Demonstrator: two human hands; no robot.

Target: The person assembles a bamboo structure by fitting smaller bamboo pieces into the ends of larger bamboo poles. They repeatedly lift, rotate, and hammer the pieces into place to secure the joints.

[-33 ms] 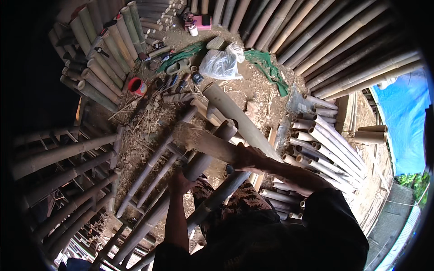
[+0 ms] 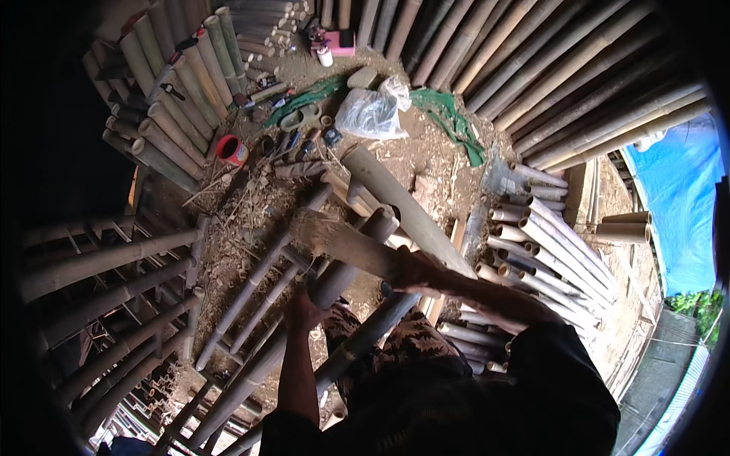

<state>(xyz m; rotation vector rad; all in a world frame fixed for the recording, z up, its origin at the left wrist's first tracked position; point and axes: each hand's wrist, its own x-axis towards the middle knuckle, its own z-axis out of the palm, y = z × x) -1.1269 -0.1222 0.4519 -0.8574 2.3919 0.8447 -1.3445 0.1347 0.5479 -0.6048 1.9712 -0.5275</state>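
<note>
My right hand (image 2: 411, 270) is closed round the narrower end of a thick wooden club (image 2: 353, 247). Its broad end is frayed and pale, and points to the left, crossing above a dark bamboo pole (image 2: 334, 281). My left hand (image 2: 304, 310) is closed beside that pole, below the club's frayed end. A small dark piece shows just above its fingers; what the hand grips is too dark to make out. The pole slants from the lower left up to an open cut end (image 2: 386, 219). Another, thicker bamboo pole (image 2: 403, 201) lies beyond it.
A bamboo frame (image 2: 258, 292) lies at the left, beside a rack of poles (image 2: 114, 258). Ahead, wood chips surround a red bucket (image 2: 231, 150), a clear plastic bag (image 2: 372, 114) and green cloth (image 2: 456, 125). Cut bamboo pieces (image 2: 547, 243) are stacked at the right.
</note>
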